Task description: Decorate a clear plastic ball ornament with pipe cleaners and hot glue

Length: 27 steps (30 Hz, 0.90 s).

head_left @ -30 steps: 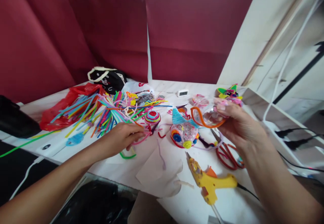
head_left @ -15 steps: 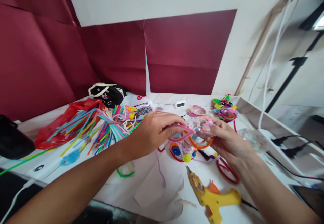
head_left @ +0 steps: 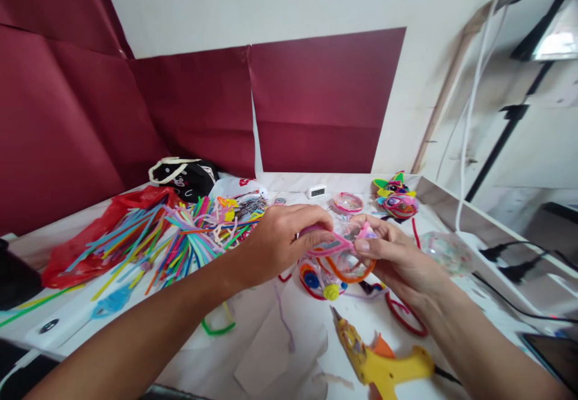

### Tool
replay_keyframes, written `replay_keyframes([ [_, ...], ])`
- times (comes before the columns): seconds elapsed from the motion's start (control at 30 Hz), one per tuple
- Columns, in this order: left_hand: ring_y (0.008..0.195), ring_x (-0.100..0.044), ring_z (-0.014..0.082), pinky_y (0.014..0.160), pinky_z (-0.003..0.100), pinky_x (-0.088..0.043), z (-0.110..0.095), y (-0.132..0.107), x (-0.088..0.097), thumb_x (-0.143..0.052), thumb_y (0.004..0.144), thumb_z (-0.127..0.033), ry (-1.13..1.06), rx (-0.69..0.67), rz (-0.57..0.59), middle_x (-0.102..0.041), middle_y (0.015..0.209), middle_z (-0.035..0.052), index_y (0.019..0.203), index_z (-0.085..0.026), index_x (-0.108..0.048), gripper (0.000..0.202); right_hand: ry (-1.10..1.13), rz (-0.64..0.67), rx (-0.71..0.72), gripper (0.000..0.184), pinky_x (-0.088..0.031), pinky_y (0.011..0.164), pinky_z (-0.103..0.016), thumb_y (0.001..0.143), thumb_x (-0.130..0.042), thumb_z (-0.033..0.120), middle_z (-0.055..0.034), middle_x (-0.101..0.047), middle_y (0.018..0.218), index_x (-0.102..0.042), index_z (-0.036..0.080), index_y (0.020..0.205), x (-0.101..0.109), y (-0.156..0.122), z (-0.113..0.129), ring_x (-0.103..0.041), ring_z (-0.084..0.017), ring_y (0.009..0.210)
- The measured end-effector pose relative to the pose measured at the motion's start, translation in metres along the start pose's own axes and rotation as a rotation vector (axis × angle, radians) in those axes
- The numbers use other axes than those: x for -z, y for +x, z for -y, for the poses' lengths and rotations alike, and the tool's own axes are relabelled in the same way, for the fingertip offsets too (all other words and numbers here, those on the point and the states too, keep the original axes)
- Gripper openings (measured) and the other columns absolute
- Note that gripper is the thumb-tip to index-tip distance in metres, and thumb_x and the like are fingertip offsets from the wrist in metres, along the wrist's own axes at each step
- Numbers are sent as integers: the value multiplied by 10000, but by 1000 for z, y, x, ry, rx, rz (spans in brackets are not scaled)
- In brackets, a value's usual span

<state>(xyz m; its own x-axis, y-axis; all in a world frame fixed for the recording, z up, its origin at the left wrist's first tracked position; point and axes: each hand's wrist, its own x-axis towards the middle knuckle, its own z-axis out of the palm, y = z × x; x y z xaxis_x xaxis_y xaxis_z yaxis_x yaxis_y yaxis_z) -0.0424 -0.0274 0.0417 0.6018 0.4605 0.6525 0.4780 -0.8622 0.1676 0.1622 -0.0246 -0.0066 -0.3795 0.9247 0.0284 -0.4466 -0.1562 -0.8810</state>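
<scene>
My right hand (head_left: 397,255) grips a clear plastic ball (head_left: 347,261) ringed with an orange pipe cleaner, held above the table. My left hand (head_left: 282,237) pinches a pink pipe cleaner (head_left: 329,246) and presses it against the top of that ball. Both hands meet over the middle of the white table (head_left: 289,334). Directly beneath them lies another decorated clear ball (head_left: 318,279) with blue, red and yellow pipe-cleaner spirals.
A heap of coloured pipe cleaners (head_left: 180,231) lies left, beside a red plastic bag (head_left: 90,231) and a black bag (head_left: 185,177). A yellow glue gun (head_left: 379,361) lies near the front. Red scissors (head_left: 406,318), a clear ball (head_left: 447,252), a finished ornament (head_left: 397,198) and a small clock (head_left: 316,191) lie right and behind.
My left hand picked a pink pipe cleaner off the table and carried it right to the ball. My right hand lowered the ball toward the middle. The camera tilted upward.
</scene>
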Motion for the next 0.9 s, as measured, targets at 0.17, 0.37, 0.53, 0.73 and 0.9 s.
replay_keyframes([
  [0.17, 741, -640, 89, 709, 193, -481, 2, -2, -4, -549, 913, -175, 48, -39, -9, -700, 802, -17, 865, -169, -621, 87, 7, 18, 7, 352, -486, 590, -223, 533, -868, 209, 17, -668, 662, -650, 188, 809, -1, -1, -1, -587, -103, 549],
  [0.37, 764, -634, 103, 723, 208, -483, 7, -6, -8, -505, 939, -195, 124, -114, -12, -695, 834, -4, 912, -180, -608, 107, 11, 20, 2, 356, -484, 597, -244, 529, -863, 212, 23, -653, 643, -643, 191, 808, 0, 0, -1, -580, -111, 544],
  [0.53, 772, -626, 107, 722, 210, -483, 10, -7, -8, -511, 931, -168, 142, -150, -10, -684, 851, -1, 952, -188, -598, 91, 46, 27, -7, 356, -486, 604, -245, 525, -862, 191, 29, -657, 658, -638, 190, 802, -1, 2, -1, -573, -105, 542],
  [0.73, 757, -621, 97, 711, 199, -486, 8, -6, -5, -489, 948, -196, 95, -139, 2, -673, 835, 3, 936, -182, -601, 114, 49, 23, -13, 390, -480, 593, -229, 510, -875, 191, 31, -654, 647, -628, 186, 812, 0, 2, -3, -590, -109, 549],
  [0.9, 751, -618, 102, 696, 206, -489, 6, -5, -6, -492, 943, -188, 106, -133, 22, -677, 835, 3, 939, -191, -605, 113, 66, 33, -7, 371, -498, 613, -231, 518, -866, 169, 32, -663, 660, -631, 181, 804, -1, 2, -2, -596, -106, 559],
])
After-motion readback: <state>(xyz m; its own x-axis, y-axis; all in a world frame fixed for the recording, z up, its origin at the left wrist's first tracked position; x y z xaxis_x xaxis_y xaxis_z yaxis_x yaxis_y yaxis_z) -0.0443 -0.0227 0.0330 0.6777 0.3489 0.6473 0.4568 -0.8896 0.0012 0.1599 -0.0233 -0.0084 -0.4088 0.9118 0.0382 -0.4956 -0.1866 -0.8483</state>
